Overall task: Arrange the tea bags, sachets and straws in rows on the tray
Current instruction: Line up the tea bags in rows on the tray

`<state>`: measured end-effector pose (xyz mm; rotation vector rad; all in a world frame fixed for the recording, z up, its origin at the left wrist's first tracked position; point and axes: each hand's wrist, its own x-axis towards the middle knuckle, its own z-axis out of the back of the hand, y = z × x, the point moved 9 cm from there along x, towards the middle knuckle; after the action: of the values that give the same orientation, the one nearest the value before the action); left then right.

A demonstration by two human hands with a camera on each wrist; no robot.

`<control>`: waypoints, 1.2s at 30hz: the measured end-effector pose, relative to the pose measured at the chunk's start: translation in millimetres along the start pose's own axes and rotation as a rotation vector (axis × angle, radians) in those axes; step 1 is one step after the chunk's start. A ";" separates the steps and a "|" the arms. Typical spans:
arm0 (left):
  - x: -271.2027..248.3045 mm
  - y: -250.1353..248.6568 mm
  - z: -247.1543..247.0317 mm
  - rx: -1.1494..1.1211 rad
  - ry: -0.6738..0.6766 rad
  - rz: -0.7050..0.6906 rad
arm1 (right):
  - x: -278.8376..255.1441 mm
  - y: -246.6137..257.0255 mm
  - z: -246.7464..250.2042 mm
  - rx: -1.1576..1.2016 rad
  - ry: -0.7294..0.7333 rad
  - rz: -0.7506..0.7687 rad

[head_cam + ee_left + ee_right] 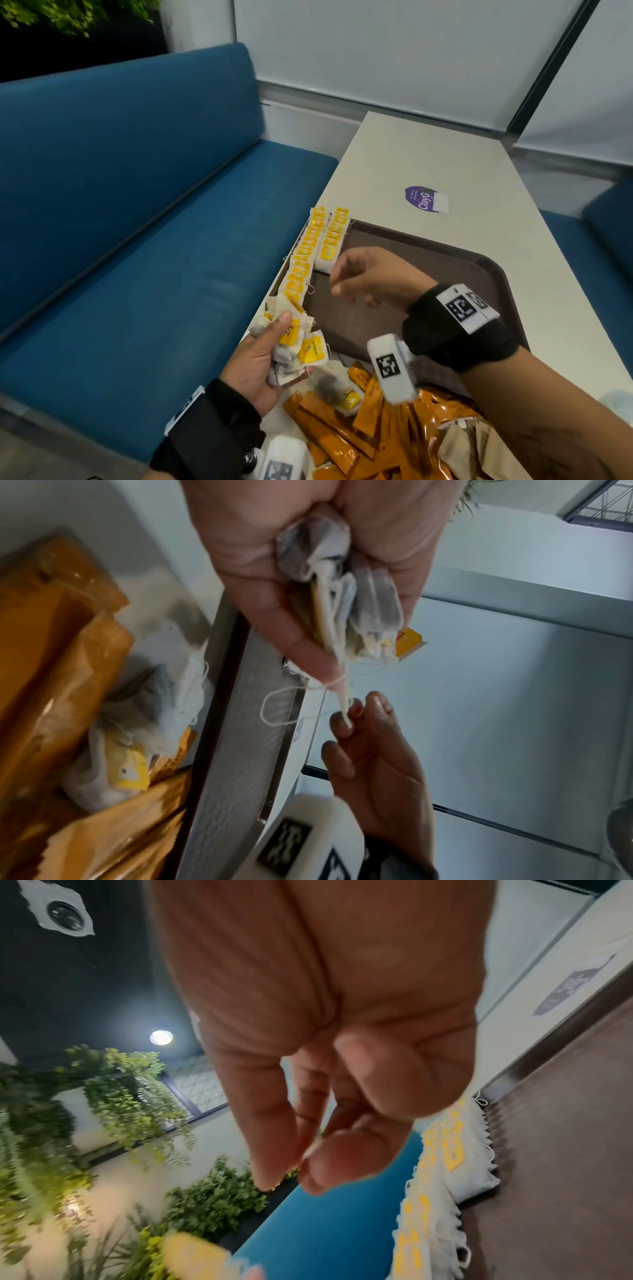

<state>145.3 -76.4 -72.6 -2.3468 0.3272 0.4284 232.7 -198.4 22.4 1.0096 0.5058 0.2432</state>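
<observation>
Yellow-tagged paper tea bags [289, 346] bunching in gripping left hand [263, 363] — right hand [363, 281] empty, loosely curled, seemingly reaching for one to extend second row [330, 241] on brown plastic tray [445, 260].

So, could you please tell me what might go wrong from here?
1. The left hand grips a bunch of tea bags; their strings look tangled, so pulling one may drag others out.
2. The outer row lies along the tray rim by the table edge; a nudge from the right hand could tip bags off.

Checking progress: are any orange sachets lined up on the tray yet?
No, the orange sachets lie heaped beside the tray; only tea bags are rowed.
</observation>
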 end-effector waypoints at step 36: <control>4.4 -3.9 27.1 -0.142 -0.134 -0.012 | 59.4 -14.6 30.2 -0.125 -0.325 -0.025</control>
<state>145.0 -55.2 -90.5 -2.4407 0.2256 0.6176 298.7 -203.4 5.6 0.8988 0.2042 0.0840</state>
